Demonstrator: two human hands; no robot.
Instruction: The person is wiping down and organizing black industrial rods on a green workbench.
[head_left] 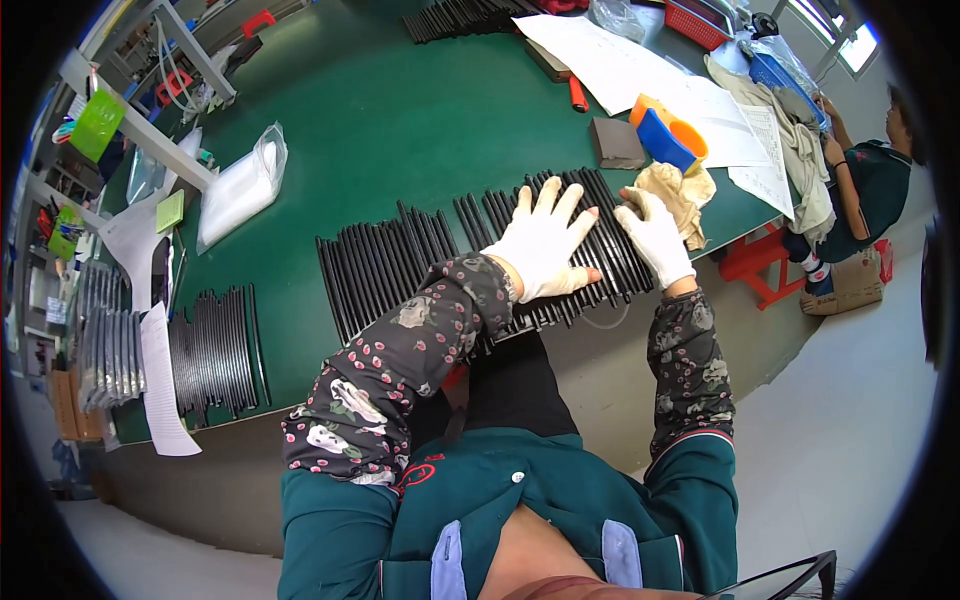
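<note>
A row of slim black rods (385,270) lies side by side along the near edge of the green table. My left hand (545,240), in a white glove with bare fingertips, lies flat with spread fingers across the right-hand group of rods (615,250). At the right end of that group is my right hand (658,238), also gloved, its fingers slightly bent and apart, touching the outermost rods. A crumpled beige cloth (675,200) lies just beyond it. The undersides of both hands are hidden.
Beyond the cloth are a grey-brown block (618,143), orange and blue tape rolls (668,140) and white paper sheets (640,80). More rods (215,350) and a bagged white stack (240,190) lie left. A co-worker (870,190) sits at right near a red stool (760,265).
</note>
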